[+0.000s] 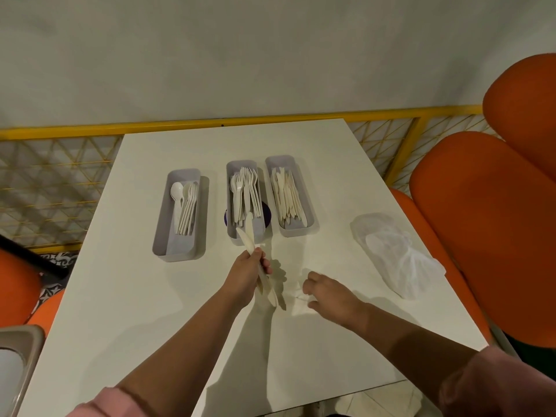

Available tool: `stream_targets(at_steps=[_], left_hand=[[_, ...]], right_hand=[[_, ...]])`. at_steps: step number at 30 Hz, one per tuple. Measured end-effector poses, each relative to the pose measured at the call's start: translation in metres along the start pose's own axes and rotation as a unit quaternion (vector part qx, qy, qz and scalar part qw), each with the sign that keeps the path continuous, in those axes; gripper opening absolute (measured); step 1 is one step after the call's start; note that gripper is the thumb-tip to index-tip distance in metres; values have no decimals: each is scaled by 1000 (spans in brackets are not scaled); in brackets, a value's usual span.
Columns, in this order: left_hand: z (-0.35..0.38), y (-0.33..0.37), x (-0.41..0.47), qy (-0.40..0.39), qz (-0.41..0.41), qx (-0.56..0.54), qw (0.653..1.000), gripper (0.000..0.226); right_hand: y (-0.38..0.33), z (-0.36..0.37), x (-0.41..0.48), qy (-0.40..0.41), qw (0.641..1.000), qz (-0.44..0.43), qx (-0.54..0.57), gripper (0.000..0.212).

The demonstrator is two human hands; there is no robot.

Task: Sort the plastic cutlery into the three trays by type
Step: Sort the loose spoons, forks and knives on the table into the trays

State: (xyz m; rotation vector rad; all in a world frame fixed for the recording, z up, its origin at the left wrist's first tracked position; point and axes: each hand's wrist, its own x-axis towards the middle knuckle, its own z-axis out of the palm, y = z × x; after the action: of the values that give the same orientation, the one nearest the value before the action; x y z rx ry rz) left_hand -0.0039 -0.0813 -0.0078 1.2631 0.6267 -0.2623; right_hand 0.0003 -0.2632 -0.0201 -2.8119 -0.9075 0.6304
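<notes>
Three grey trays stand in a row on the white table [144, 296]. The left tray [160, 236] holds spoons, the middle tray [232, 233] forks, the right tray [310, 224] knives. My left hand [245, 273] grips a few white plastic knives [249, 236] in a bunch, their blades pointing up over the near end of the middle tray. My right hand [326, 291] hovers low over the table with fingers curled around a small white piece of cutlery [298, 303] lying there; whether it grips the piece is unclear.
A crumpled clear plastic bag [397, 257] lies on the table's right side. Orange padded seats [487, 212] flank the right edge, and another orange seat [18, 284] sits at the left. A yellow mesh railing [54, 176] runs behind the table.
</notes>
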Motion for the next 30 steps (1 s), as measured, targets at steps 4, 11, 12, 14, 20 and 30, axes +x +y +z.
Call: stream_targets(at_steps=[4, 11, 12, 14, 20, 30], left_hand=[[-4, 0, -2, 15, -6, 9, 1000, 27], [-8, 0, -2, 24, -2, 11, 1000, 27], [-7, 0, -3, 24, -2, 10, 1000, 26], [-7, 0, -3, 24, -1, 13, 1000, 25], [-10, 2, -1, 36, 5, 3, 999, 28], [1, 3, 1, -10, 18, -7, 1000, 25]], right_hand=[[1, 3, -1, 15, 1000, 1, 14, 37], [5, 6, -1, 2, 1000, -4, -3, 28], [4, 6, -1, 0, 1000, -1, -9, 27], [2, 7, 0, -4, 1000, 2, -25, 27], [9, 3, 9, 15, 993, 44, 109, 9], [-4, -34, 26, 107, 904, 94, 404, 15]])
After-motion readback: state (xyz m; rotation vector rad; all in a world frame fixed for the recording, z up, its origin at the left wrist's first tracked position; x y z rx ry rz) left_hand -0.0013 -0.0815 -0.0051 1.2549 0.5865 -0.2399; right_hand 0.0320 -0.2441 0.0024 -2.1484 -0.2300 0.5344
